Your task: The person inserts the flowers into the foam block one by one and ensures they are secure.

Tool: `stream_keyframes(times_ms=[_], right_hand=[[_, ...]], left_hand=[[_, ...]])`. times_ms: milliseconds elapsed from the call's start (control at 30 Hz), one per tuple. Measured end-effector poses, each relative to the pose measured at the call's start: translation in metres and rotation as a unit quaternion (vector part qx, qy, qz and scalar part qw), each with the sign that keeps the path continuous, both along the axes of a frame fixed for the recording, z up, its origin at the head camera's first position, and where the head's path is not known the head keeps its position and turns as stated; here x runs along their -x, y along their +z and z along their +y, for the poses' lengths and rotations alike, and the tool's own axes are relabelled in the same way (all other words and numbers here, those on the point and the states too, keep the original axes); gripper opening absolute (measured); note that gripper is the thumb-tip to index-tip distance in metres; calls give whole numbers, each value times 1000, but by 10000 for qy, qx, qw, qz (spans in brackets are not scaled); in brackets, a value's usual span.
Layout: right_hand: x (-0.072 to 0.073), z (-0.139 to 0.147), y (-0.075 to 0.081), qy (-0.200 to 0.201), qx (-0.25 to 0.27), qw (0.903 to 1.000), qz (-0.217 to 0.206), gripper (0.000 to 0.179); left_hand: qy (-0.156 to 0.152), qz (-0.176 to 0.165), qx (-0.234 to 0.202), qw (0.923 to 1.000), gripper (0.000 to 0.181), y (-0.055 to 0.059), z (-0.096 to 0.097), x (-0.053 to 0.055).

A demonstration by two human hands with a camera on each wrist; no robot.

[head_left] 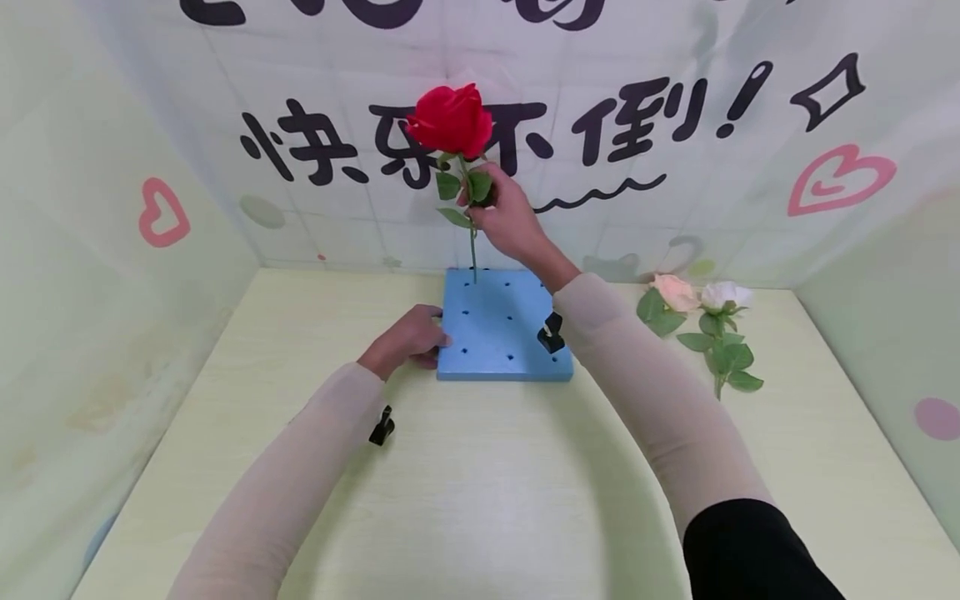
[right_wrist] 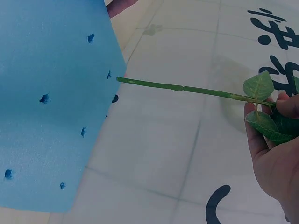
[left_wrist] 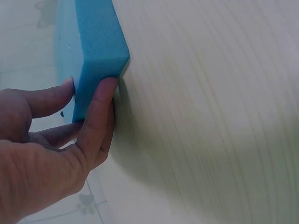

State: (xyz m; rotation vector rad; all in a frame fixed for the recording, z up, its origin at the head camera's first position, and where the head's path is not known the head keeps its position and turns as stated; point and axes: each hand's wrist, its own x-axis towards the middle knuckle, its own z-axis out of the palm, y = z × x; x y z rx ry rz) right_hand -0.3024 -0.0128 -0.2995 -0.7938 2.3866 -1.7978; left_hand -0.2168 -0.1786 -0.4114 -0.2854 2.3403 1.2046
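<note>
My right hand [head_left: 506, 215] holds a red artificial rose [head_left: 450, 121] upright by its leafy stem [right_wrist: 163, 86], thumb against fingers. The bare lower end of the stem points down at a blue foam board [head_left: 487, 333] dotted with small holes. In the right wrist view that tip shows close to a hole [right_wrist: 109, 74] near the board's edge; whether they touch I cannot tell. At the board's left edge, my left hand [head_left: 415, 335] grips it. The left wrist view shows the thumb [left_wrist: 51, 99] on the holed face and fingers around the side and edge.
Lying on the pale wooden table [head_left: 465, 500] to the right are a peach rose [head_left: 675, 293] and a white rose [head_left: 724, 296] with green leaves. Behind the board hangs a printed cloth [head_left: 360, 225]. More cloth walls off both sides.
</note>
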Motion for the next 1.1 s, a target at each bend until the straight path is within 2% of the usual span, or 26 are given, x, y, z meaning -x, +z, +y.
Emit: stream_keyframes(times_ms=[233,467,733,1100], right_hand=[[7,-15,-4,28,-58,9997,256,30],[11,-20,-12,-30,-229,9994,261,29],[12,-20,-19,197,-314,9992,127,33],[8,-21,-30,178,-655,9975,194,36]], left_hand=[[47,49,-22,10000,68,0,-2,1],[-83,95,-51,9999,67,0,-1,1],[-78,69,-122,9999,66,-3,-1,2],[38,-75,-61,9999,64,-1,1,3]])
